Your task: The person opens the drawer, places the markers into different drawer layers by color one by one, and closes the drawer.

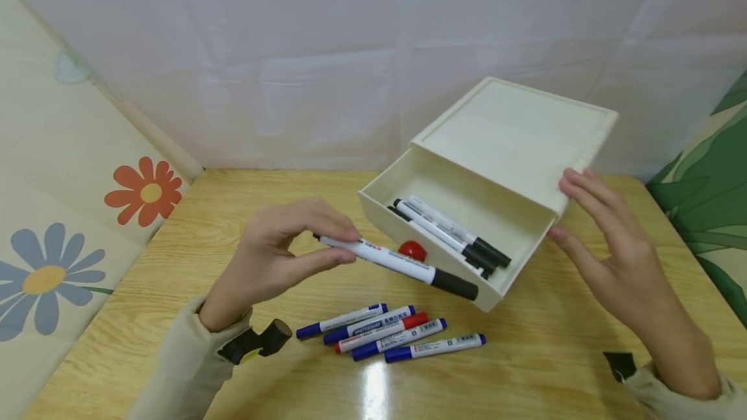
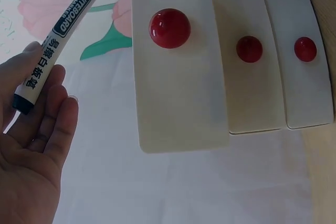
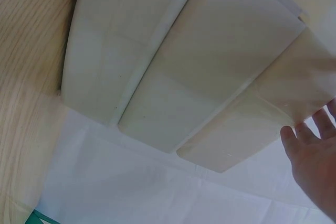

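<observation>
My left hand (image 1: 286,245) pinches a black-capped whiteboard marker (image 1: 403,263) between thumb and fingers, in front of an open drawer (image 1: 522,222). In the left wrist view, lettering shows along the marker's white barrel. The drawer is the top one of a cream drawer cabinet (image 1: 525,135) and is pulled out towards me. Several black-capped markers (image 1: 434,225) lie inside it. A red knob (image 1: 412,251) sits on its front, partly hidden behind the held marker. My right hand (image 1: 618,258) rests its extended fingertips against the cabinet's right side, near the top edge.
On the wooden table (image 1: 292,381), several blue-capped markers (image 1: 434,347) and a red one (image 1: 379,332) lie side by side before the cabinet. Two lower drawers (image 2: 254,98) appear pushed in. A white cloth (image 1: 292,70) hangs behind, and flower-printed cloth (image 1: 52,161) hangs at the left.
</observation>
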`<state>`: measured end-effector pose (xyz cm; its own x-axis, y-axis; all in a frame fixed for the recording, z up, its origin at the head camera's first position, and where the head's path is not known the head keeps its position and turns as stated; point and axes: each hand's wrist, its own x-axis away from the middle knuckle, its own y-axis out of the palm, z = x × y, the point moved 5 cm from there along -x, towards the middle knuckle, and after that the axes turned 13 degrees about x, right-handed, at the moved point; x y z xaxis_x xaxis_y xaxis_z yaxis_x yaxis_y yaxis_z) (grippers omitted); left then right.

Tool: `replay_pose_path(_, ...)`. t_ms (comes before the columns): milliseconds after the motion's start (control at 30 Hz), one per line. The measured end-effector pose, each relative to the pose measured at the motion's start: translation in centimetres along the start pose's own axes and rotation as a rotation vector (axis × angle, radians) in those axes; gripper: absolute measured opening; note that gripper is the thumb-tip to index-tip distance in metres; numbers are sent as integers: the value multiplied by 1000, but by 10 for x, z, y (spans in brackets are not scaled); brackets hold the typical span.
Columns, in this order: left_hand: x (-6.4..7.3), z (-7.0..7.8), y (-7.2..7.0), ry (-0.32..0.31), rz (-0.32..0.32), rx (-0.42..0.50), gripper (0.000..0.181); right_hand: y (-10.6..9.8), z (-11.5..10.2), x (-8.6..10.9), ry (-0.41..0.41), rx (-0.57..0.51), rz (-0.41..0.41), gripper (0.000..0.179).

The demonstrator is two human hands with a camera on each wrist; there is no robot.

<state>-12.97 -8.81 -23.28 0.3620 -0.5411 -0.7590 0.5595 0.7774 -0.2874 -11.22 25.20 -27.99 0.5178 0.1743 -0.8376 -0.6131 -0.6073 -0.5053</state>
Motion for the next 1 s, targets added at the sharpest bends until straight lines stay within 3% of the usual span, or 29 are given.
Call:
replay_pose_path(167, -14, -3, 0, 4, -2, -16, 15, 0, -1, 0, -1, -5, 4, 68)
replay_pose_path(467, -37, -15, -3, -22, -5, -143, 18, 0, 0, 0, -1, 5, -8, 68)
replay_pose_path(833, -57, -40, 1, -134, -76, -201, 21, 1, 1, 1, -1, 11, -11, 68)
replay_pose_path(1000, -65, -51, 6, -151, -104, -214, 19, 1, 3, 2, 5, 20, -17, 68)
